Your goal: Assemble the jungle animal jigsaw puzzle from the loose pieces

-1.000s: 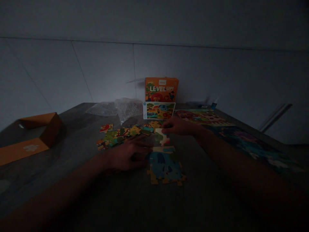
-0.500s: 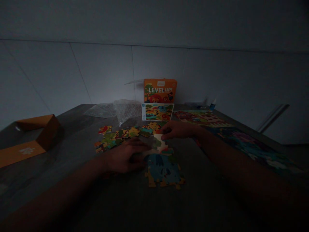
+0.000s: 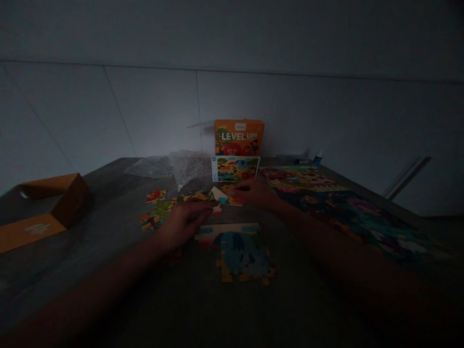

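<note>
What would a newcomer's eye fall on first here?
Probably the orange LEVEL UP! box, upright at the back of the table, with a picture card in front. Next come the left hand and right hand among puzzle pieces mid-table, and the blue elephant section in the centre foreground.

The picture card [image 3: 235,169] stands before the box [image 3: 239,137], behind the joined puzzle section [image 3: 245,253].

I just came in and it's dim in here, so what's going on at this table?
A person's bare left hand and bare right hand are close together at loose, multicoloured, flat jigsaw pieces; it's too dark to tell what each grips. Nearer the person lies a joined jigsaw section showing a blue elephant. Beyond the hands, a white-edged rectangular picture card stands before an orange cardboard "LEVEL UP!" box.
</note>
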The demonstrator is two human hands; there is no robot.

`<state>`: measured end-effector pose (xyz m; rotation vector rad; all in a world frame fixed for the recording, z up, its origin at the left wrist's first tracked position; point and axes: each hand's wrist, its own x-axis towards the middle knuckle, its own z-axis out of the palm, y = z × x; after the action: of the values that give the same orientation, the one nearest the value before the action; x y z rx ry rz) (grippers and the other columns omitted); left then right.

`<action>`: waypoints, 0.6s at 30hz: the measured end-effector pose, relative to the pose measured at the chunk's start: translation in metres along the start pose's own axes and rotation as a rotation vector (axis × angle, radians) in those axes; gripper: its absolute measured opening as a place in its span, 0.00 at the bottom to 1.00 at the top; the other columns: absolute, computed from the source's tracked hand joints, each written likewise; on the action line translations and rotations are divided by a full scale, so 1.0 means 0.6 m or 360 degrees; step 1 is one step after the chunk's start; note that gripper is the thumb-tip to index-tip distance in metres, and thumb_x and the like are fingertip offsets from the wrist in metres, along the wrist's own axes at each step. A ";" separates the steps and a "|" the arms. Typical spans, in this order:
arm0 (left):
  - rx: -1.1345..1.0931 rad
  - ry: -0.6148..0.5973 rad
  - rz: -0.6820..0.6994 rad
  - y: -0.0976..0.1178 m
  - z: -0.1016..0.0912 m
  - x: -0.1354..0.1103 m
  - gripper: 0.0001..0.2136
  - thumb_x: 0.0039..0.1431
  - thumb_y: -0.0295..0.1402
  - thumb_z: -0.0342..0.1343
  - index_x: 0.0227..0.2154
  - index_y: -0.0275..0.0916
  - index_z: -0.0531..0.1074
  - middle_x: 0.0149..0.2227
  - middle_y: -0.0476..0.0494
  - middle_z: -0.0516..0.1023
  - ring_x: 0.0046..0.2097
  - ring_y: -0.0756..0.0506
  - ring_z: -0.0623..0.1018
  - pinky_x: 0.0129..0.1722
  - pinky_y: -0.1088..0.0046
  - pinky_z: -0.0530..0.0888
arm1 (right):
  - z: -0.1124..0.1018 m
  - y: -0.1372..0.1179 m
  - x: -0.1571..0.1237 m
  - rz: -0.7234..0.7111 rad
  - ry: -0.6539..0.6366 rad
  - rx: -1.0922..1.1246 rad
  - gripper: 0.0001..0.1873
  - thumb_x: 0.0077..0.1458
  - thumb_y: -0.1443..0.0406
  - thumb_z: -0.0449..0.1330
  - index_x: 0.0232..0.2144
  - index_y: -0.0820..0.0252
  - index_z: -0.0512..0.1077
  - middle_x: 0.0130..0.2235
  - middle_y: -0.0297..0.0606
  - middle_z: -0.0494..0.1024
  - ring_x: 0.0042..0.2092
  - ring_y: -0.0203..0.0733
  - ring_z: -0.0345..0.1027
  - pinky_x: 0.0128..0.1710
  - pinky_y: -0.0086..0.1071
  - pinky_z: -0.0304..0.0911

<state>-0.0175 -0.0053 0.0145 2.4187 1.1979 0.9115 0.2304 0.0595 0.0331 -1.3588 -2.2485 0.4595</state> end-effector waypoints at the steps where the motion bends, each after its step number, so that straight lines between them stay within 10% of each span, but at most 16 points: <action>1: 0.0085 0.0080 -0.0099 -0.004 -0.003 0.002 0.17 0.65 0.39 0.48 0.49 0.41 0.77 0.49 0.41 0.79 0.45 0.42 0.79 0.45 0.67 0.76 | 0.000 0.015 0.001 0.0195 0.0167 -0.0224 0.17 0.60 0.54 0.56 0.37 0.58 0.79 0.36 0.37 0.80 0.37 0.40 0.72 0.36 0.29 0.62; 8: 0.0517 0.0242 -0.0805 -0.043 -0.018 0.014 0.17 0.62 0.36 0.50 0.49 0.37 0.76 0.44 0.37 0.82 0.43 0.38 0.81 0.44 0.65 0.75 | 0.002 0.093 -0.003 0.0567 0.0288 -0.0531 0.24 0.53 0.52 0.63 0.46 0.63 0.78 0.46 0.54 0.78 0.49 0.60 0.71 0.46 0.45 0.65; 18: 0.0554 0.0305 -0.0864 -0.066 -0.020 0.013 0.24 0.59 0.30 0.53 0.59 0.38 0.66 0.51 0.34 0.77 0.50 0.37 0.78 0.47 0.63 0.74 | 0.004 0.100 0.002 0.0561 0.0252 -0.0484 0.21 0.53 0.53 0.64 0.43 0.61 0.78 0.45 0.49 0.79 0.46 0.52 0.73 0.43 0.39 0.67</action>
<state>-0.0459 0.0248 0.0069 2.0761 2.0969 0.8211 0.2725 0.0879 0.0006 -1.8900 -2.0117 0.1161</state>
